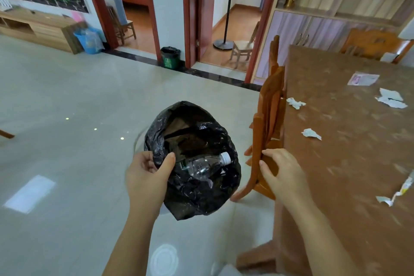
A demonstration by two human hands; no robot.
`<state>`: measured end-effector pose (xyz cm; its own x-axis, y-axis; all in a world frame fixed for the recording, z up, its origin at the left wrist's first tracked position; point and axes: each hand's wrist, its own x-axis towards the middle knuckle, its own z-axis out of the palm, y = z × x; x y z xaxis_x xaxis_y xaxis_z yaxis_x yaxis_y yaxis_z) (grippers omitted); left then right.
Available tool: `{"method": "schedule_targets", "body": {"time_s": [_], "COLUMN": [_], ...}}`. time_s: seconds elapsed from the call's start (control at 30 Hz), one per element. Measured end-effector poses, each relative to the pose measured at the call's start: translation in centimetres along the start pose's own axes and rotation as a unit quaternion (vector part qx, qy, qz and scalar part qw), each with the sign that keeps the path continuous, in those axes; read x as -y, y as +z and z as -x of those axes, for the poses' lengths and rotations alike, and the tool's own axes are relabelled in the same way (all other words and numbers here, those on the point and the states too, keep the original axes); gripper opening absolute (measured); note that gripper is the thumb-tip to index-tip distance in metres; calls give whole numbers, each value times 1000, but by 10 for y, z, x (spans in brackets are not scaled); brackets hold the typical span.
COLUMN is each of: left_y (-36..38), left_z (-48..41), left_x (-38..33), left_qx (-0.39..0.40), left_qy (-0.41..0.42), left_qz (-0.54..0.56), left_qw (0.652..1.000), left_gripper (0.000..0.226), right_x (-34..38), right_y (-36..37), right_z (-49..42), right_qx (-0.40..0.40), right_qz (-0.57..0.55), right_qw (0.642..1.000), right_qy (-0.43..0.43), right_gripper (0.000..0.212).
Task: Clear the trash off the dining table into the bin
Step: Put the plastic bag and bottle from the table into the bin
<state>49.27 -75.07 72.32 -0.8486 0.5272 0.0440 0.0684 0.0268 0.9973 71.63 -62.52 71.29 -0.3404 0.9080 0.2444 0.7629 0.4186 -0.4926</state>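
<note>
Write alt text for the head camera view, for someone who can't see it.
A left hand holds open a black trash bag with a clear plastic bottle inside, while the right hand grips a wooden chair back. Crumpled paper scraps litter the brown dining table alongside.

The bag [195, 177] is thin black plastic, crinkled and glossy. The bottle [205, 164] inside is clear plastic with a white cap. The chair [266, 123] is varnished orange wood. The table [349, 163] looks brown, slightly shiny. The scraps [311, 134] are white crumpled paper. The floor [67, 152] is glossy tile.
</note>
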Motion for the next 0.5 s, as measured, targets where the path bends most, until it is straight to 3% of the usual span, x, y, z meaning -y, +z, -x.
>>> {"method": "schedule_targets", "body": {"time_s": [0.27,0.5], "left_y": [75,166], "left_z": [-80,-140], "left_x": [-11,-57], "left_qx": [41,131], "left_qy": [64,93], "left_qz": [9,56], "left_qw": [997,985], "left_gripper": [19,17], "right_x": [-36,-62], "right_y": [11,-2], "right_z": [-74,-145], "right_qx": [-43,-135], "right_qz": [-4,-45], "right_qw": [997,982], "right_qy": [70,126], "right_gripper": [25,22]}}
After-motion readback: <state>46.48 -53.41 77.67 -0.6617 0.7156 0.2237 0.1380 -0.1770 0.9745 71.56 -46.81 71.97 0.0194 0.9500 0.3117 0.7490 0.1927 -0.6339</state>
